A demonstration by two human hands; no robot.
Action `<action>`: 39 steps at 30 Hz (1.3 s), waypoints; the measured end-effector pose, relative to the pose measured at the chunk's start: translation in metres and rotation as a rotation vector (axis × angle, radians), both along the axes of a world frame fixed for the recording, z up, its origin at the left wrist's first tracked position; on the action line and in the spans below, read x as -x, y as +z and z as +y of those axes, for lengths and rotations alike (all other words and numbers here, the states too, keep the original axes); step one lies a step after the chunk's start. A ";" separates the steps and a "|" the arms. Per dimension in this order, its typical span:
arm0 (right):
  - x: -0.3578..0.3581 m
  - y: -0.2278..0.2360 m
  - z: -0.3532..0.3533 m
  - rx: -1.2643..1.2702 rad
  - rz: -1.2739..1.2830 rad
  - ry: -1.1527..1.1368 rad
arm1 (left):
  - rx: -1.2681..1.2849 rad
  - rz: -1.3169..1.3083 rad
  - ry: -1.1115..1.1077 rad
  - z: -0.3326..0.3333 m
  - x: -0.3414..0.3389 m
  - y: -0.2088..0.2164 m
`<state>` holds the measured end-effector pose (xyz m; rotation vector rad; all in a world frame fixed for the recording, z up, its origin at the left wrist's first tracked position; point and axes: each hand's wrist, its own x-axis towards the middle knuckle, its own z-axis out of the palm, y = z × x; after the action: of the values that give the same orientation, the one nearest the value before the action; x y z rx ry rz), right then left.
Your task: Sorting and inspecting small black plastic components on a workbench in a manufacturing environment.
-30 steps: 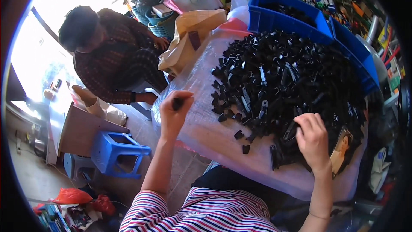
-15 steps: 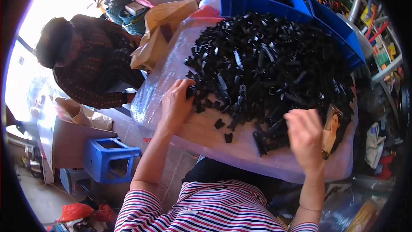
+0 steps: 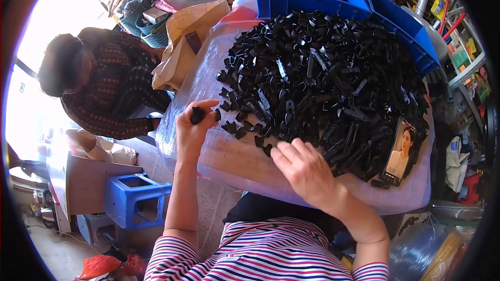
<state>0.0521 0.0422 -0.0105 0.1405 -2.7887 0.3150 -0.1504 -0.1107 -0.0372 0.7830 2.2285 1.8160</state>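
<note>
A heap of small black plastic pieces (image 3: 323,83) spreads over the plastic-wrapped table top. At its left edge my left hand (image 3: 191,132) is raised, palm partly turned up, with a black plastic piece (image 3: 197,115) held in its curled fingers. Another small dark piece shows at its fingertips. My right hand (image 3: 307,171) hovers at the heap's front edge, fingers bent and close together, beside a few loose black pieces. Whatever lies under those fingers is hidden. A phone (image 3: 398,153) with a portrait on its screen leans on the heap at the right.
Two blue bins (image 3: 307,1) stand behind the heap, one holding black pieces. A brown paper bag (image 3: 182,47) is at the far left. Beyond the table's left side a co-worker in a dark checked shirt (image 3: 107,83) bends down. A blue stool (image 3: 133,200) stands on the floor.
My left hand has drawn back from the heap's edge and turned up with the black piece. My right hand has swept left from near the phone to the middle of the front edge.
</note>
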 end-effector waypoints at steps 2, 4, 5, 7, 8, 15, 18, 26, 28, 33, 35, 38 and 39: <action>0.009 -0.011 0.007 -0.088 0.013 -0.013 | -0.144 -0.246 -0.068 -0.002 -0.010 0.008; 0.016 -0.015 0.013 -0.164 -0.051 0.029 | -0.155 -0.270 -0.139 -0.004 -0.018 0.005; 0.015 -0.015 0.016 -0.178 -0.063 0.013 | -0.085 -0.210 -0.192 -0.003 -0.023 0.003; 0.015 -0.011 0.019 -0.172 -0.031 0.010 | 0.043 0.067 -0.240 -0.001 -0.027 -0.002; 0.014 -0.007 0.022 -0.165 -0.001 -0.007 | 0.088 0.143 -0.222 0.001 -0.029 -0.002; -0.017 0.014 0.034 1.359 0.187 -0.271 | -0.125 -0.464 -0.198 0.016 -0.040 0.018; -0.028 0.016 0.019 1.890 0.341 -0.128 | -0.220 -0.646 -0.340 0.035 -0.056 0.013; -0.034 -0.013 -0.010 1.124 0.466 -0.218 | -0.208 -0.785 -0.479 0.058 -0.093 0.029; -0.039 -0.013 -0.011 1.021 0.346 -0.362 | -0.247 -0.800 -0.542 0.055 -0.092 0.025; -0.035 -0.010 -0.007 0.778 0.377 -0.334 | -0.347 -0.809 -0.548 0.058 -0.101 0.017; -0.041 -0.003 -0.009 0.776 0.331 -0.353 | -0.382 -0.751 -0.490 0.059 -0.104 0.010; -0.046 -0.007 -0.009 0.702 0.357 -0.376 | -0.378 -0.744 -0.443 0.063 -0.103 0.007; -0.048 -0.007 -0.010 0.749 0.381 -0.414 | -0.380 -0.745 -0.442 0.063 -0.103 0.007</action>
<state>0.1002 0.0320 -0.0178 -0.4898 -2.0885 1.0534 -0.0475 -0.0473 -0.0304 0.4730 1.1723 1.8889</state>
